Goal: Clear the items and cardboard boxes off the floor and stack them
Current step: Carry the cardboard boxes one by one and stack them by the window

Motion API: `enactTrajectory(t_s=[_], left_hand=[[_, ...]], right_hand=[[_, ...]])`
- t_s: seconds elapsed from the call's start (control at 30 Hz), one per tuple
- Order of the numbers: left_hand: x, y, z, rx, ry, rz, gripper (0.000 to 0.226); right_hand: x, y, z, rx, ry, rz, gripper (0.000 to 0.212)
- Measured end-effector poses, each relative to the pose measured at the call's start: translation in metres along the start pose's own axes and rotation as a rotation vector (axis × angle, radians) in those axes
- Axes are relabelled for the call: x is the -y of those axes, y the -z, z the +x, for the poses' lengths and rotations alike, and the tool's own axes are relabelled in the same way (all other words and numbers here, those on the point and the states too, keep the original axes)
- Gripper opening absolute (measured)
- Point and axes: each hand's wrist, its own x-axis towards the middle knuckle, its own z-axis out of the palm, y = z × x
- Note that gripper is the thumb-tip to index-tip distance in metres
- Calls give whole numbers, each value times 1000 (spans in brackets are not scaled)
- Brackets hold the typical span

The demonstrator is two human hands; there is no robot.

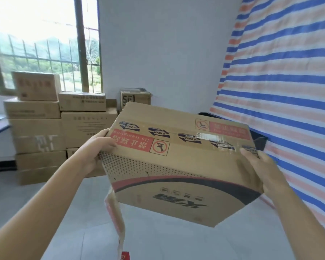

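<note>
A large brown cardboard box (178, 166) with red warning labels and printed tape on top is up in the air in front of me, tilted. My left hand (96, 149) grips its left top edge, thumb on the red label. On the right top corner my right hand (261, 166) holds it, fingers wrapped round the side. A loose strip of tape (118, 222) hangs from the box's lower left corner. Beyond it stands a stack of cardboard boxes (45, 128) under the window.
A small box marked SF (135, 98) sits behind the carried box against the white wall. A blue, orange and white striped tarp (280, 91) covers the right side. A dark object (259, 139) shows behind the box. Pale tiled floor (64, 212) lies below.
</note>
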Motion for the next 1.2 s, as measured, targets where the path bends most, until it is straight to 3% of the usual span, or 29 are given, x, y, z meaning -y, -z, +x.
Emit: enactTrajectory(t_s=[0.13,0.33,0.57,0.87,1.0,1.2], left_hand=[[6,14,78,-34,-54,-4,34],[21,37,164,-115,-53,-50,54],[34,79,238,-257,-33,26,50],[44,114,380,-396,5,144,54],[37,135,443,-464,-28,188,55],[43,193,505,-653,-173,214,100]], right_hand=[[6,-56,69,15,32,27,43],[6,-130,155,31,66,3,40],[11,-228,253,234,67,53,24],[-7,-365,416,442,39,148,34],[13,-432,489,492,110,167,32],[45,-554,549,516,352,169,53]])
